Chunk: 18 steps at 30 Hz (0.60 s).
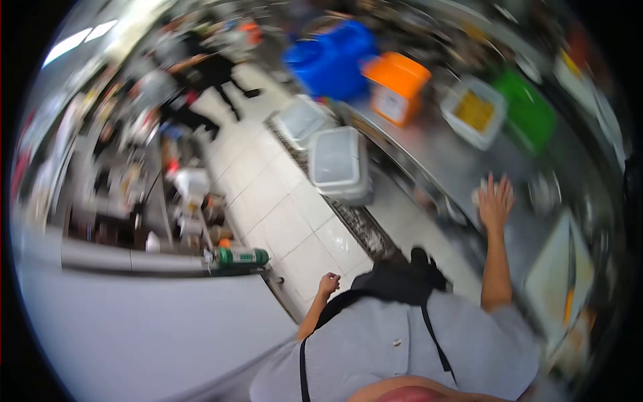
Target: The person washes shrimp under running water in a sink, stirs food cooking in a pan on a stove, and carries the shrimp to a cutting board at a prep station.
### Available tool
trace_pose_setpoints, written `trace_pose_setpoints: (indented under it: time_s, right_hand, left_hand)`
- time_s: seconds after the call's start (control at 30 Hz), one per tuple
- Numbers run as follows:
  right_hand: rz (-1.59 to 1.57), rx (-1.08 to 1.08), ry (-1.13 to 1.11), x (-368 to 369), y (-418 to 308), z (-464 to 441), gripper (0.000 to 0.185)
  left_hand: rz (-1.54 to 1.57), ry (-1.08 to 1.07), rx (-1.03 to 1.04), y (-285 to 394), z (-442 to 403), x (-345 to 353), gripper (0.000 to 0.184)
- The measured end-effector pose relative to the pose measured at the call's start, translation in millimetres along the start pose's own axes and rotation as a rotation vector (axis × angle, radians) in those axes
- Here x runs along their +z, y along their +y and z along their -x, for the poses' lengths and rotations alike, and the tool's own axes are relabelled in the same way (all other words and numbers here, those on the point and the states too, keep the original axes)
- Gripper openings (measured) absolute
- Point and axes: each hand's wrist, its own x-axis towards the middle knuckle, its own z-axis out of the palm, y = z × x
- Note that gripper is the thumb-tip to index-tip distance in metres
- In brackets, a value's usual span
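My right hand (495,201) rests on the steel counter (449,157) with its fingers spread, and something pale shows at its left edge. Beyond it stand a white tub with yellow contents (474,112) and a green container (527,110). A clear round container (544,192) is just right of the hand. My left hand (329,284) hangs low beside my body over the tiled floor, its fingers curled; whether it holds anything is too small to make out.
An orange bin (396,87) and a blue container (331,60) stand along the counter. Lidded tubs (339,164) are on the floor beside a drain grate (358,228). Two people (161,90) stand at the upper left. A cutting board (559,275) lies at the right.
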Motion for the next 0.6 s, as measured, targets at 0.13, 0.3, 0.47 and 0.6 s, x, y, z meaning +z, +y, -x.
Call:
trace_pose_setpoints:
  time_s: [0.13, 0.3, 0.47, 0.6]
  right_hand:
    - [0.069, 0.291, 0.154, -7, 67, 84, 0.051]
    - [-0.081, 0.471, 0.080, -63, 103, 179, 0.046]
    - [-0.387, 0.443, 0.347, -112, 193, 169, 0.050]
    - [-0.603, 0.520, 0.310, -130, 300, 122, 0.046]
  left_hand:
    - [-0.487, -0.242, 0.038, -2, 4, -38, 0.024]
    - [-0.677, -0.384, 0.017, -3, -21, -51, 0.024]
    - [-0.608, -0.335, 0.035, 9, -17, -31, 0.024]
    - [-0.411, -0.224, 0.058, 19, 8, 1, 0.024]
